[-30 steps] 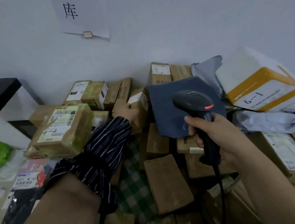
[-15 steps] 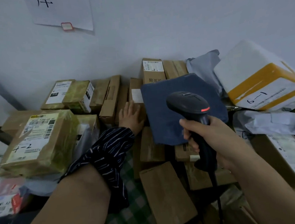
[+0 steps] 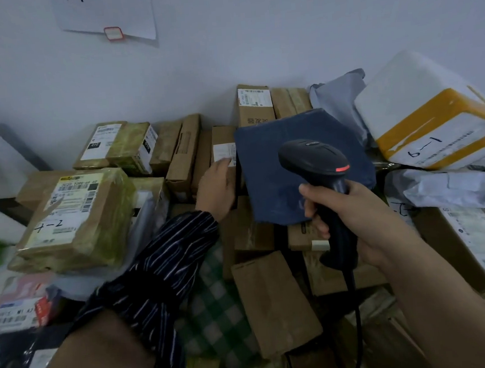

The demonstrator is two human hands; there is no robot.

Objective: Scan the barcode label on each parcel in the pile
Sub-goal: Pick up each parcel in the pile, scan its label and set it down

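Scanner point(image 3: 315, 160) in right hand point(image 3: 354, 218) — white box point(image 3: 430, 111) reads "6—1".

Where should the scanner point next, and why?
Probably swing the scanner in the right hand a little to the left, onto the white label of the brown box. The left hand rests on that box just under the label, while the scanner hangs over the blue bag beside it, where no label shows.

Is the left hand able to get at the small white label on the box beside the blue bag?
Probably yes. The left hand rests on that box, fingers touching the label at its lower edge, with nothing between them. The blue bag lies beside the label, not over it.
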